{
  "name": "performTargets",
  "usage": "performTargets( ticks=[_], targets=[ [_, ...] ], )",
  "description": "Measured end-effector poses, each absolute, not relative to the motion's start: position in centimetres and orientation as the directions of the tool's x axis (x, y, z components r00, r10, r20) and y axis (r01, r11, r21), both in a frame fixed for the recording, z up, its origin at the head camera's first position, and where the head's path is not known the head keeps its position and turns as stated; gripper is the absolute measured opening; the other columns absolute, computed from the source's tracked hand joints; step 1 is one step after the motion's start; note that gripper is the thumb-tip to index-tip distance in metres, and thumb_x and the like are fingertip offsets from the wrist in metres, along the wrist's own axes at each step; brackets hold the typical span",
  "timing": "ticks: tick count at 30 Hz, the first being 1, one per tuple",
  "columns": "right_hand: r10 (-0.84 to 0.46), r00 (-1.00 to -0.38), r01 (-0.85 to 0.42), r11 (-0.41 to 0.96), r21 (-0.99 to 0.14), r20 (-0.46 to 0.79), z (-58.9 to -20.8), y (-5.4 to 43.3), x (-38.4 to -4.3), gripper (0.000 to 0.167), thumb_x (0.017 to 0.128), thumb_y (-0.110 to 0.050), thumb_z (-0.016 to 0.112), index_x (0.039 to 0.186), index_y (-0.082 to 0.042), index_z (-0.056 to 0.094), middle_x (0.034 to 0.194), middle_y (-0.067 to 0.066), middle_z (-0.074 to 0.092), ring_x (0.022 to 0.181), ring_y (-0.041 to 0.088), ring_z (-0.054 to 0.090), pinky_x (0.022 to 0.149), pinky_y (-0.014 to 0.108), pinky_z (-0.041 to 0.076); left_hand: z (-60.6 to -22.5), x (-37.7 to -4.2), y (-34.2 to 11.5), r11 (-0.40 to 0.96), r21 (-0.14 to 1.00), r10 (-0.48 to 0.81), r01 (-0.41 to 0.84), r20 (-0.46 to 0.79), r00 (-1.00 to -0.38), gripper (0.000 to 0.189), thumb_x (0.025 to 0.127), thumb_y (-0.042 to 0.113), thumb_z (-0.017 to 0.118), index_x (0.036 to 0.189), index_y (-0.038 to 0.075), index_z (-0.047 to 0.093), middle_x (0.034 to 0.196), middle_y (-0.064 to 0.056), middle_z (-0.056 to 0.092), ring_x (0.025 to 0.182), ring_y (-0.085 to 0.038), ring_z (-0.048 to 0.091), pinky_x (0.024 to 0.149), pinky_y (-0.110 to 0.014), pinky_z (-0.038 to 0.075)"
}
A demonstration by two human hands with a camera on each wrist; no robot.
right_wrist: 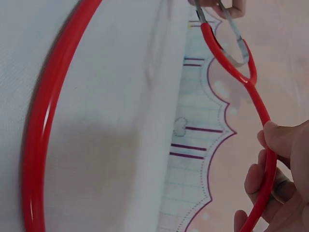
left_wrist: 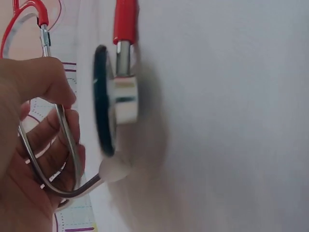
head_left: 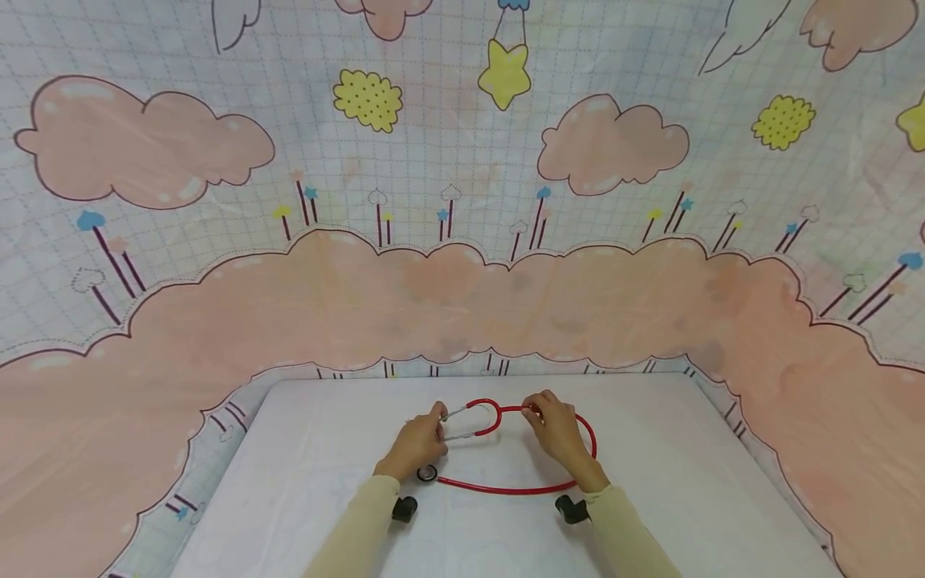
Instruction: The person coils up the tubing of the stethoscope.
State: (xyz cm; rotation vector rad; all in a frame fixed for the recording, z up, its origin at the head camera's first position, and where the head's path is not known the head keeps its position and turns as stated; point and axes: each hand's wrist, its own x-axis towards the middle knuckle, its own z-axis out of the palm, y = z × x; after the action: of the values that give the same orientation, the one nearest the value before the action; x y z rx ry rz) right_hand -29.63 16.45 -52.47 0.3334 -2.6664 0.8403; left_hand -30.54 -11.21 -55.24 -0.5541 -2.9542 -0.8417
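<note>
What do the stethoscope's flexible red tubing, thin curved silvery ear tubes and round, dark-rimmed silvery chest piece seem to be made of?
Flexible red tubing: likely rubber or soft plastic, glossy; smooth bends, bright highlight.
Thin curved silvery ear tubes: apparently polished metal, judging by their shine.
Round silvery chest piece: metallic-looking body, though blurred; its dark rim could be rubber or plastic.

Around the back and sides of a white tabletop [head_left: 311,457], we see a pale backdrop [head_left: 462,144] with a bluish grid, printed with peach clouds [head_left: 144,144], yellow stars [head_left: 504,74] and dotted yellow shapes [head_left: 368,100]. Lower down, we find a broad peach band [head_left: 462,305] with scalloped edges, and the light is soft and diffuse.
</note>
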Motion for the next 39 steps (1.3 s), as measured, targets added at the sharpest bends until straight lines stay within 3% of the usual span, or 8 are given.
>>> performTargets(
  ticks=[10,20,27,32,39],
  targets=[
    [-0.110,-0.905,-0.345,0.755,-0.558,0.411,-51.2,16.2,-28.2,0.014,0.093,-0.021,0.068,0.104,-0.012,0.069,0.101,0.004,0.064,0.082,0.016,0.054,0.079,0.036,0.041,-53.0,-29.2,-11.9,0.792,0.458,0.340,0.402,0.215,-0.915,0.039,0.079,0.016,0.069,0.116,0.013,0.057,0.077,0.011,0.056,0.064,-0.008,0.047,0.063,-0.028,0.040],
    [-0.105,-0.892,-0.361,0.753,-0.551,0.441,-51.0,15.9,-26.9,0.013,0.090,-0.017,0.070,0.102,-0.014,0.070,0.098,0.000,0.063,0.082,0.013,0.052,0.077,0.032,0.040,-52.0,-26.9,-12.4,0.801,0.414,0.336,0.432,0.286,-0.897,0.045,0.085,0.039,0.071,0.124,0.021,0.056,0.075,0.009,0.058,0.061,-0.003,0.044,0.060,-0.022,0.038],
    [-0.101,-0.898,-0.348,0.759,-0.550,0.429,-50.4,16.0,-26.3,0.016,0.092,-0.024,0.070,0.104,-0.014,0.071,0.099,0.001,0.066,0.081,0.014,0.052,0.076,0.032,0.041,-51.4,-25.4,-12.5,0.770,0.461,0.324,0.441,0.312,-0.893,0.047,0.088,0.039,0.072,0.126,0.018,0.055,0.074,0.012,0.050,0.059,0.000,0.038,0.056,-0.018,0.034],
    [-0.067,-0.906,-0.316,0.765,-0.562,0.418,-50.4,16.4,-26.1,0.025,0.089,-0.027,0.073,0.107,-0.010,0.070,0.093,0.001,0.068,0.080,0.020,0.055,0.072,0.030,0.044,-51.4,-24.6,-12.8,0.748,0.485,0.306,0.453,0.355,-0.884,0.047,0.087,0.037,0.074,0.123,0.016,0.054,0.074,0.007,0.053,0.059,0.000,0.036,0.057,-0.018,0.033],
    [-0.206,-0.830,-0.499,0.689,-0.525,0.519,-50.3,16.6,-25.3,0.017,0.092,-0.014,0.068,0.109,-0.013,0.067,0.095,-0.003,0.065,0.083,0.010,0.054,0.072,0.026,0.051,-51.9,-23.8,-14.1,0.733,0.520,0.277,0.439,0.361,-0.891,0.039,0.086,0.034,0.075,0.113,0.018,0.052,0.074,0.005,0.053,0.061,0.001,0.036,0.058,-0.018,0.032]
  ],
)
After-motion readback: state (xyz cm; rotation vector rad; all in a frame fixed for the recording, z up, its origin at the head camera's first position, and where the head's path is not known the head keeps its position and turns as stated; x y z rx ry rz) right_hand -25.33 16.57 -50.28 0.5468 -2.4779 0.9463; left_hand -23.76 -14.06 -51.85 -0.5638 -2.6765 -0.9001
